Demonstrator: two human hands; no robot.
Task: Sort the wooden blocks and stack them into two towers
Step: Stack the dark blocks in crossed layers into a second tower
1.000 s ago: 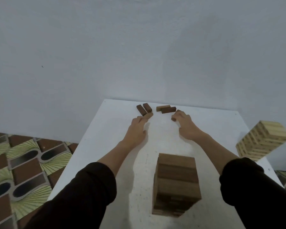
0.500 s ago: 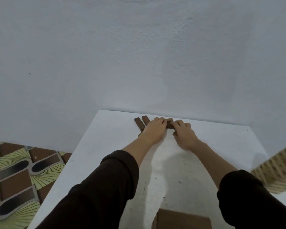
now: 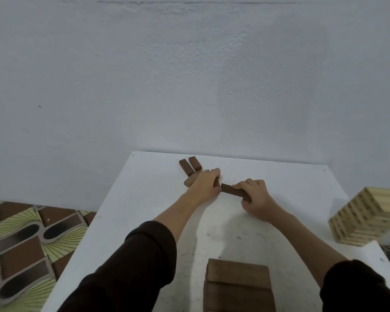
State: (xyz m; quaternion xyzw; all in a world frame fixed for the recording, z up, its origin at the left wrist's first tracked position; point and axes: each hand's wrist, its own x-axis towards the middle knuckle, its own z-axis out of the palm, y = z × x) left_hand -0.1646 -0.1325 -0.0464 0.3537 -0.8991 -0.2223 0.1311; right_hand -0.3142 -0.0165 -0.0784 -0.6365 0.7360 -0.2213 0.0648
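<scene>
Gathering step: right hand (image 3: 257, 198) is pinching a dark block (image 3: 231, 190), and left hand (image 3: 204, 185) is curling round a paler block (image 3: 190, 182) near the far edge of the worktop (image 3: 144, 199). Next move is probably carrying both to the dark tower (image 3: 236, 287).

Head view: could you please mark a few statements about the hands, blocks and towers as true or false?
The right hand grips a dark block. True.
The light tower stands left of the hands. False: it stands to their right.
Two dark blocks lie side by side near the table's far edge. True.
The left hand rests on the dark tower. False: it lies over a tan block, away from that tower.
</scene>
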